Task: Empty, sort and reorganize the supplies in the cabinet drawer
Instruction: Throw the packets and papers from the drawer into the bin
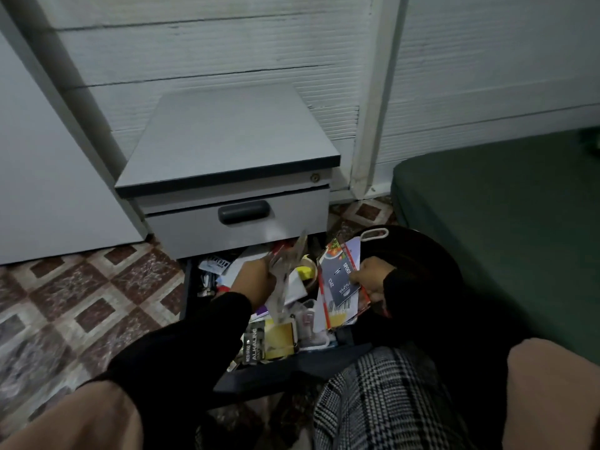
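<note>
From the head view, a small grey cabinet point(227, 147) stands against a pale wall, its upper drawer closed and its lower drawer point(292, 362) pulled out toward the person. The open drawer is crammed with loose supplies: papers, a yellow block, small packets, and a pack of alkaline batteries point(255, 347) lying near the drawer's front edge.

The left hand point(251, 280), in a black sleeve, reaches into the middle of the drawer, its fingers curled round a clear plastic packet point(284, 280) that stands up out of the clutter; the packet is blurred, so what it holds cannot be told.

The right hand point(370, 282) is at the drawer's right side, just beside the left hand with the pile between them. It grips a stack of flat printed packages point(339, 287), a dark card with white lettering on top and a red-edged one beneath, held tilted over the drawer's right rim.

A dark round bag with a white loop point(375, 234) sits behind the right hand, beside a green mattress point(503, 228) on the patterned tiled floor point(81, 297).
</note>
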Motion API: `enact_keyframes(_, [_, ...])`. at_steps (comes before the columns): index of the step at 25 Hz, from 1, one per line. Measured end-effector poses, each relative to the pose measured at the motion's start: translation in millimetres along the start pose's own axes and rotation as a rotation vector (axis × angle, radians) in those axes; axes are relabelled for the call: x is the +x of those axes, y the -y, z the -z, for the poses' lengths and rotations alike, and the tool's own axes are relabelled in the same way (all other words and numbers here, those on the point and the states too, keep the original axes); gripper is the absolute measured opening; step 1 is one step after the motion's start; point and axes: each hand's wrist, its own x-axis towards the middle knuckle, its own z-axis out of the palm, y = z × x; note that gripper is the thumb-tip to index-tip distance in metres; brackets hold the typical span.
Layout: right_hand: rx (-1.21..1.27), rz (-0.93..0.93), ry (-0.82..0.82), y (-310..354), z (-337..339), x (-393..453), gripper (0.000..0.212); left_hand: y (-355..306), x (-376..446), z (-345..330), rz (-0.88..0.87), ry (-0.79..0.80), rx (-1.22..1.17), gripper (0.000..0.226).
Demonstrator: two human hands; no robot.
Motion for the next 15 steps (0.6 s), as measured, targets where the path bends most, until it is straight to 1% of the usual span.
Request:
enact_keyframes(3, [-0.037, -0.001, -0.073, -5, 36, -7, 0.034, -34, 10, -4, -0.062, -0.018, 0.015, 0.024])
enact_keyframes(5, [-0.037, 0.002, -0.143, -14, 63, 2, 0.036, -57, 23, -14, -0.109, -0.027, -0.062, 0.021])
enact_keyframes(7, [-0.042, -0.004, -0.185, -22, 87, 5, 0.033, -79, 38, -26, -0.142, -0.011, -0.157, 0.022])
enact_keyframes(11, [-0.036, 0.03, -0.268, -36, 119, 15, 0.019, -123, 62, -57, -0.119, 0.034, -0.297, 0.032])
enact_keyframes(13, [-0.035, 0.027, -0.302, -45, 126, 28, 0.021, -137, 70, -76, -0.083, 0.065, -0.328, 0.031])
enact_keyframes(15, [-0.006, -0.022, -0.281, -54, 128, 39, 0.027, -144, 79, -96, -0.058, 0.125, -0.35, 0.034])
